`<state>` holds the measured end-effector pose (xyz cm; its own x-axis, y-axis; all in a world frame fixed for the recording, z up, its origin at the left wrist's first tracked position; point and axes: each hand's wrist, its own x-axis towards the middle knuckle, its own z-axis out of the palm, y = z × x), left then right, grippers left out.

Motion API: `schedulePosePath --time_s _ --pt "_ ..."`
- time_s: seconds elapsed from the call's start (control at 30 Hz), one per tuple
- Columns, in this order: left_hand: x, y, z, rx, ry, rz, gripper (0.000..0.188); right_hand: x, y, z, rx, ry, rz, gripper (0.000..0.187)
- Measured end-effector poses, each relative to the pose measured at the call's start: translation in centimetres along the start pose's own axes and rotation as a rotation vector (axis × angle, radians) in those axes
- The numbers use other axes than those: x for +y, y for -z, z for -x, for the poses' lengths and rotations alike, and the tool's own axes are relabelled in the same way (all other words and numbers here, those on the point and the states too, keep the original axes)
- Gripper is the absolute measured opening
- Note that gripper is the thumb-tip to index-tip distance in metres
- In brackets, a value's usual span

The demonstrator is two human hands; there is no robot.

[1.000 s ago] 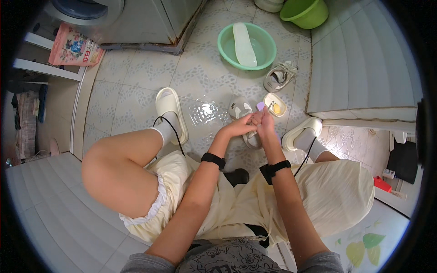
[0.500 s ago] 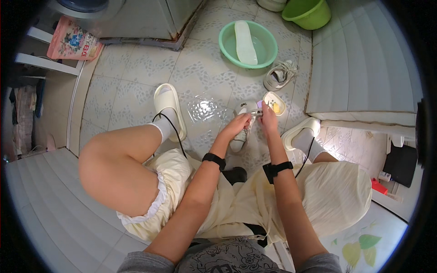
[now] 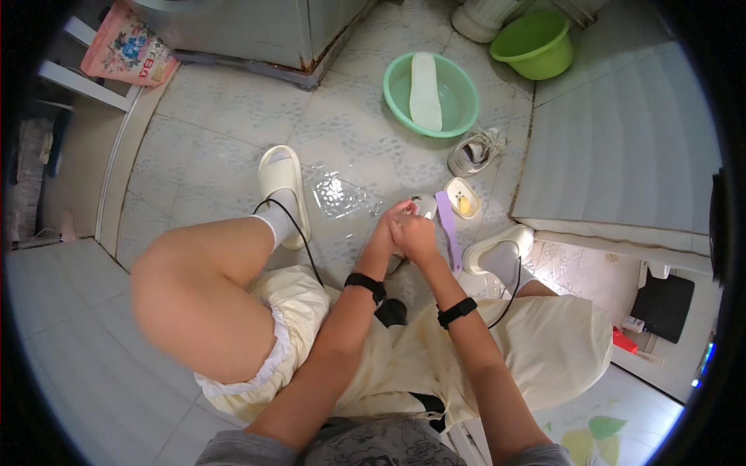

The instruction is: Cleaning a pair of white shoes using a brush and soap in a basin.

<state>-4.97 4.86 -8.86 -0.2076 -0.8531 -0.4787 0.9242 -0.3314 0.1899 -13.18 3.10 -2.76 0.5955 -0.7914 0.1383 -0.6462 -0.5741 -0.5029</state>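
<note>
My left hand (image 3: 398,220) and my right hand (image 3: 417,236) are pressed together, fingers curled, above a white shoe (image 3: 425,205). Whatever lies between them is hidden. Most of the shoe is covered by my hands; its end with a small dark motif shows beyond my fingers. Just right of the hands, a purple brush (image 3: 448,230) lies lengthwise on the floor. Beside its far end sits a cream soap dish (image 3: 474,211) holding a yellow piece of soap (image 3: 464,204). A second shoe with loose laces (image 3: 475,152) stands farther off.
A mint-green basin (image 3: 470,105) holds a white insole (image 3: 424,92). Behind it stands a lime-green bucket (image 3: 534,48). A shiny wet patch (image 3: 339,194) spreads on the tiles near my left slipper (image 3: 281,182). A pink bag (image 3: 128,50) leans beside a grey appliance (image 3: 241,35).
My right hand has moved left and toward me, closing in against my left hand. The pale strip stretched between them no longer shows. The purple brush is now uncovered, and the view has shifted slightly.
</note>
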Motion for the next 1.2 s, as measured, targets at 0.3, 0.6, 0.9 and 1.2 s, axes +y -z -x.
schedulePosePath --time_s 0.3,0.6,0.9,1.2 --pt "-2.6 -2.5 1.0 0.1 -0.154 0.042 0.019 1.4 0.2 -0.2 -0.04 -0.043 0.136 0.026" --pt "-3.1 4.3 -2.0 -0.066 -0.122 0.259 0.025 1.1 -3.2 -0.2 -0.255 0.101 0.523 0.026" --pt "-3.9 3.3 -1.8 0.042 -0.145 0.045 0.034 2.6 -1.2 0.3 -0.16 0.111 0.592 0.021" --pt "-4.0 -1.0 -1.7 0.32 0.035 0.009 0.029 3.7 0.8 -0.1 -0.029 -0.109 0.564 0.04"
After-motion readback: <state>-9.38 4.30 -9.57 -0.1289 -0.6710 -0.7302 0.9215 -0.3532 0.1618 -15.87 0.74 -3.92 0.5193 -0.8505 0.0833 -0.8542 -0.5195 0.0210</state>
